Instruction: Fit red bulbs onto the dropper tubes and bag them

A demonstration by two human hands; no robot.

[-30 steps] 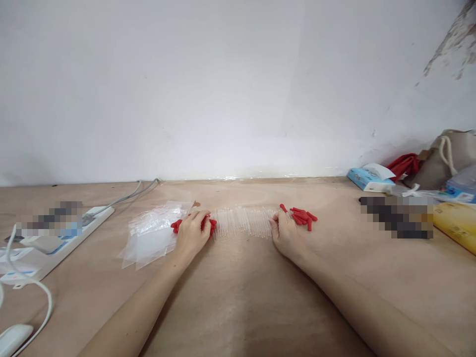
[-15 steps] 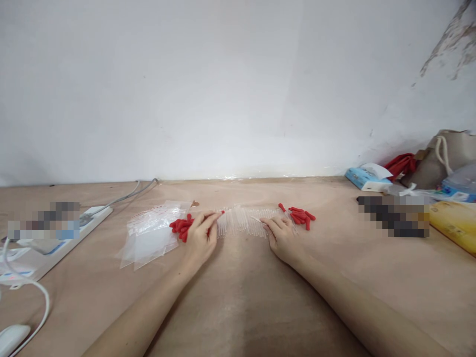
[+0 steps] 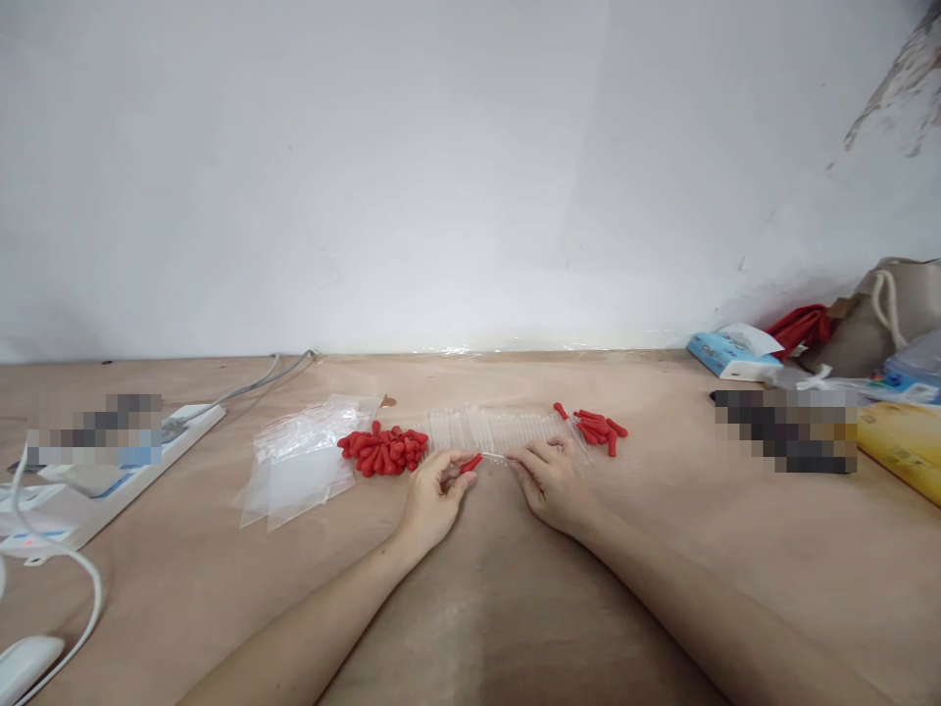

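A white wall [image 3: 441,176] rises behind the brown tabletop [image 3: 470,608], its paint flaking high on the right. From where I stand, both forearms come in from the near side and slant inward, so that the hands almost meet, well forward of the tabletop's back edge.

The left hand [image 3: 437,490] is turned with its thumb toward the near side, thumb and fingertips pinching a red bulb [image 3: 471,463] that tilts up to the right. The right hand [image 3: 548,476] lies lower and flatter, knuckles up, its fingertips closed on a thin clear tube [image 3: 492,457] pointed at the bulb. Whether tube and bulb touch I can't tell.

Just behind the hands, toward the back edge, a row of tubes [image 3: 477,429] lies side by side. A heap of bulbs [image 3: 382,451] sits off its left end, a smaller cluster [image 3: 599,428] off its right. Clear bags [image 3: 305,480] overlap left of the heap; nearer the tabletop's left edge is a power strip [image 3: 124,500]. A blue tissue box [image 3: 727,355] rests near the back right corner.
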